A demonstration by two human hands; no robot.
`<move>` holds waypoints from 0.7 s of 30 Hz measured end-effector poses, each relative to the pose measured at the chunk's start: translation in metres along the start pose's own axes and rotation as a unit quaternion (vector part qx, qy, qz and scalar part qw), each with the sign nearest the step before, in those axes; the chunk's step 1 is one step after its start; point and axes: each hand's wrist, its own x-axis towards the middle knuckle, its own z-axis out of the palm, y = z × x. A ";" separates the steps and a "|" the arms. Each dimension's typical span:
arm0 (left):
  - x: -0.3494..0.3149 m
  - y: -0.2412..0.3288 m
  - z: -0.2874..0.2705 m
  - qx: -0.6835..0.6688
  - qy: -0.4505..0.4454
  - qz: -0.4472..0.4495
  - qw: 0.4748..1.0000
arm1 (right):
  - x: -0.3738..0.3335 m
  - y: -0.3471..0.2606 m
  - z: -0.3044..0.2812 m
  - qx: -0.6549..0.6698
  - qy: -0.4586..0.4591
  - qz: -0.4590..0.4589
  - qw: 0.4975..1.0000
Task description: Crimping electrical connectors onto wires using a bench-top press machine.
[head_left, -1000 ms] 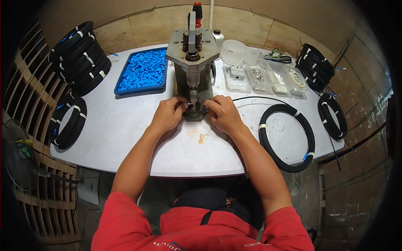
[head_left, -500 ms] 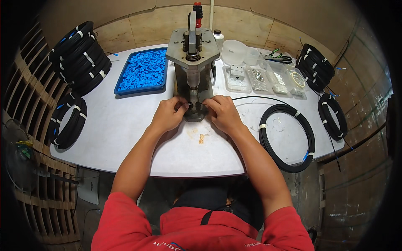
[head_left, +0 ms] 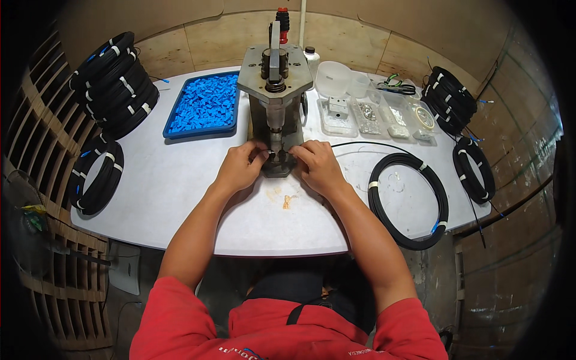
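Note:
A metal hand press [head_left: 275, 90] stands at the table's middle, its ram pointing down at a small base. My left hand [head_left: 241, 167] is at the left of that base, thumb and fingers pinched together at a small dark and silvery piece too small to name. On the other side my right hand [head_left: 318, 165] is closed in a pinch by the base. A black cable [head_left: 372, 144] runs from behind this hand to a large black cable coil [head_left: 443, 198] lying on the right. What lies under the ram between my fingertips is mostly hidden.
Left of the press stands a dark blue tray [head_left: 170, 133] of small blue pieces. Stacked cable coils rise at the left [head_left: 114, 90] and right [head_left: 447, 99]. Clear boxes of small parts [head_left: 367, 117], a tub [head_left: 332, 78] and green-handled pliers [head_left: 393, 82] sit behind on the right.
The whole view has shifted slightly. My hands stay pinched at the press base, with hardly any visible movement.

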 end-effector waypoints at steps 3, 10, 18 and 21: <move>0.001 0.004 0.000 -0.005 -0.002 -0.003 1.000 | -0.001 0.002 0.000 -0.002 -0.003 0.004 1.000; 0.002 0.005 -0.002 0.005 -0.007 -0.003 1.000 | 0.000 0.002 0.003 -0.008 0.015 -0.009 1.000; 0.002 -0.003 0.000 -0.004 0.013 0.034 0.999 | -0.001 0.002 0.002 -0.006 0.007 -0.003 1.000; 0.003 -0.001 0.000 -0.005 0.006 0.021 1.000 | -0.001 0.004 0.002 -0.007 0.011 -0.005 1.000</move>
